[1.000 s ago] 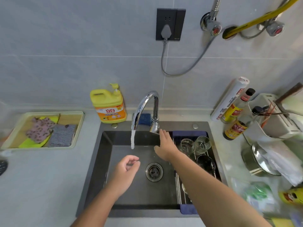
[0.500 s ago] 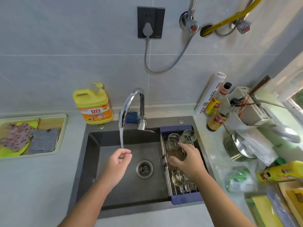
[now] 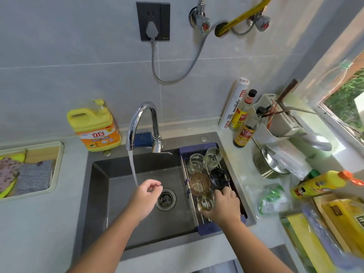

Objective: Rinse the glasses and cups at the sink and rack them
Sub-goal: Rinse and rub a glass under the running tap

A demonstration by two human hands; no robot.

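Water runs from the chrome faucet [image 3: 141, 123] into the dark sink [image 3: 122, 196]. My left hand [image 3: 146, 196] hovers under the stream with fingers loosely curled, holding nothing. A wire rack [image 3: 192, 205] spans the sink's right side. It holds two clear glasses [image 3: 204, 160] at the back, an amber glass [image 3: 199, 184] and a black cup [image 3: 218, 177] in the middle. My right hand [image 3: 222, 207] grips a small clear glass [image 3: 205, 203] at the rack's near end.
A yellow dish-soap jug [image 3: 94, 127] stands left of the faucet, and a tray of cloths [image 3: 29, 170] lies at the far left. Sauce bottles [image 3: 244, 125], a utensil holder [image 3: 279, 119], a steel pot [image 3: 266, 162] and yellow packages [image 3: 323, 184] crowd the right counter.
My right hand left the faucet handle, crossed to the rack and came down its near end, taking hold of the small clear glass. The left hand stayed under the stream.
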